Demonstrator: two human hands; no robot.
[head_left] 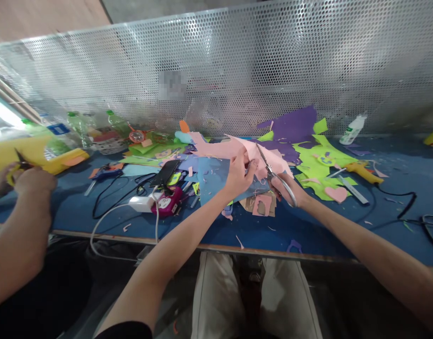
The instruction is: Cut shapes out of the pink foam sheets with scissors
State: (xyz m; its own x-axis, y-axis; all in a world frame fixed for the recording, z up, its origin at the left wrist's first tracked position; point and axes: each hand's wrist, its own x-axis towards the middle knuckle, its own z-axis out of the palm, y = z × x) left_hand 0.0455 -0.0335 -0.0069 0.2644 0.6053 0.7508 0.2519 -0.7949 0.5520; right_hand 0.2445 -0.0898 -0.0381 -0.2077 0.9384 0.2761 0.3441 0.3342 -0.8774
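Observation:
My left hand [240, 175] pinches a large, irregular pink foam or felt sheet [216, 149] above the middle of the blue table. In my right hand [283, 187] is a pair of scissors [290, 190] with light grey handles. Their blades [264, 157] are at the pink sheet, just right of my left fingers. Below the hands lie a blue sheet [212, 181] and a pink square with a cut-out [262, 205] on brown card. To the right rests a pink heart [336, 194] on lime green scraps [308, 183].
A yellow glue gun [364, 172] with a black cord and a white bottle [354, 129] stand right. Purple sheets [294, 125] lie behind. Left are a magenta device [167, 202] with a white cable and a phone [165, 173]. Farther left, a co-worker's hands [34, 181] hold yellow-handled scissors.

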